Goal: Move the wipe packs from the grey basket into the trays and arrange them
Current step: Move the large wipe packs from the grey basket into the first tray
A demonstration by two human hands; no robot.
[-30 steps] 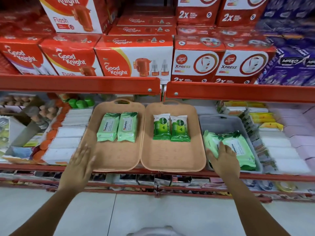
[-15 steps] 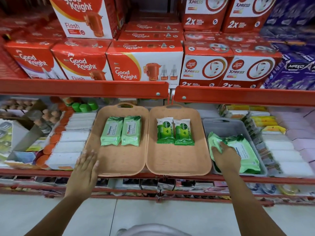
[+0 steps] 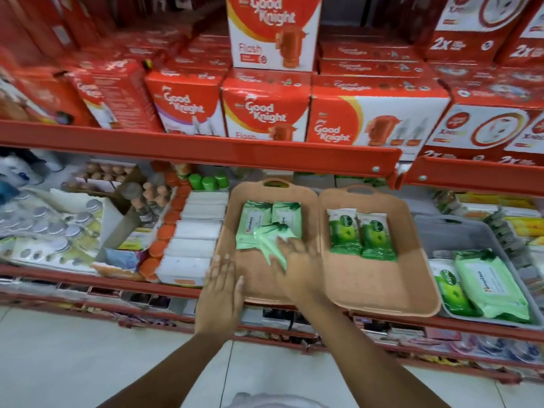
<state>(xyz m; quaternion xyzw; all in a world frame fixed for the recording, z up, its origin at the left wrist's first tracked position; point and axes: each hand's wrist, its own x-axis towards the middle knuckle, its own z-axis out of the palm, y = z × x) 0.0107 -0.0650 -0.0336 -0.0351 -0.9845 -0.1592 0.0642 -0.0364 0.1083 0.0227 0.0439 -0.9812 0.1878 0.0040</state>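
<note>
Two tan trays stand side by side on the lower shelf. The left tray [image 3: 235, 269] holds two pale green wipe packs [image 3: 287, 212]. My right hand [image 3: 300, 260] is over it, shut on a third pale green wipe pack [image 3: 269, 240] tilted above the others. The right tray [image 3: 371, 278] holds two dark green wipe packs [image 3: 360, 234]. My left hand [image 3: 222, 287] rests flat and open on the left tray's front left corner. The grey basket [image 3: 459, 231] at the right holds a large pale green pack [image 3: 491, 285] and a dark green pack [image 3: 452, 290].
A red shelf rail [image 3: 206, 148] overhangs the trays, with red boxes [image 3: 265, 113] stacked above. White packs [image 3: 197, 240] and orange-capped items lie left of the trays. Yellow and white packs [image 3: 518, 219] lie right of the basket. Pale floor tiles [image 3: 88, 363] are below.
My right hand has left the grey basket with a pale green pack and carried it left over the left tray. My view has swung left.
</note>
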